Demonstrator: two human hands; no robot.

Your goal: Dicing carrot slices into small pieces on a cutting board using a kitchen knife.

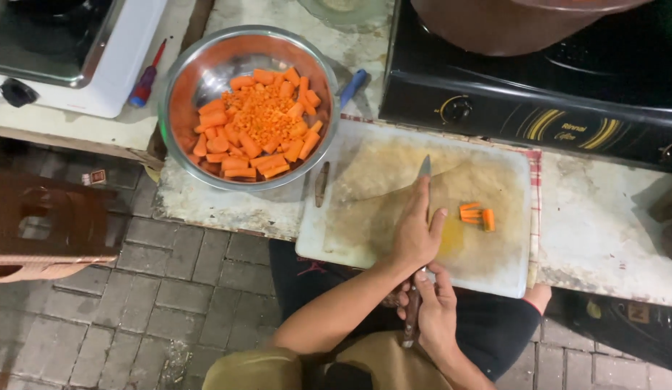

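right hand (435,315) clenched on knife (418,238) handle | left hand (415,232) flat, apparently wiping blade | keep fingers off edge, clear of carrot pieces (477,215) on board (365,217)

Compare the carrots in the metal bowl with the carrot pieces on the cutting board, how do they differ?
The carrots in the bowl form a big heap, sticks ringing finely diced bits; the pieces on the cutting board are only a few short sticks. The bowl's heap lies far from both hands; the board's pieces lie near them. Both are orange and cut.
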